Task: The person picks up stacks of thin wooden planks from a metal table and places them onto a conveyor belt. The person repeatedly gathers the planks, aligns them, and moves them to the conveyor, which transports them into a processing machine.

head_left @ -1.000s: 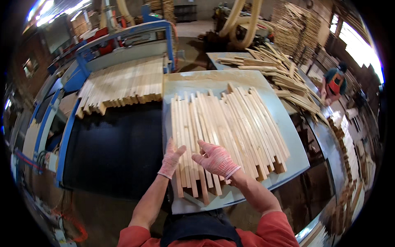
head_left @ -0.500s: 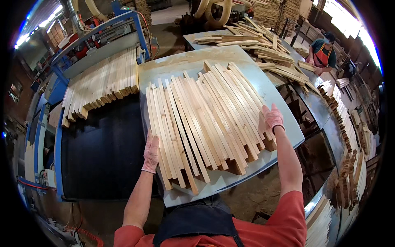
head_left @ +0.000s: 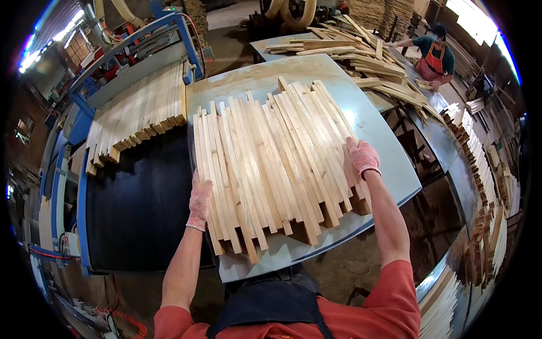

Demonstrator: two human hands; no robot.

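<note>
A row of pale wooden strips [head_left: 265,164] lies side by side on a light blue-grey tabletop [head_left: 389,169], their ends uneven. My left hand [head_left: 200,196], in a pink knit glove, presses along the row's left side near its front end, thumb toward the wood. At the right side, my right hand [head_left: 363,155], gloved alike, curls its fingers over the outermost strips. The row is squeezed between both hands. Some fingertips of the left hand are hidden beside the wood.
Left of the table is a black bed [head_left: 141,209] in a blue-framed machine [head_left: 189,48], with another row of strips [head_left: 141,110] at its far end. Loose boards [head_left: 361,56] are heaped at the back. A co-worker [head_left: 437,59] in a red apron stands far right, near stacked strips [head_left: 471,158].
My right hand has moved left with the right side of the row, and the gaps between strips have narrowed. The row sits slightly farther left. The co-worker now has an arm stretched toward the heap.
</note>
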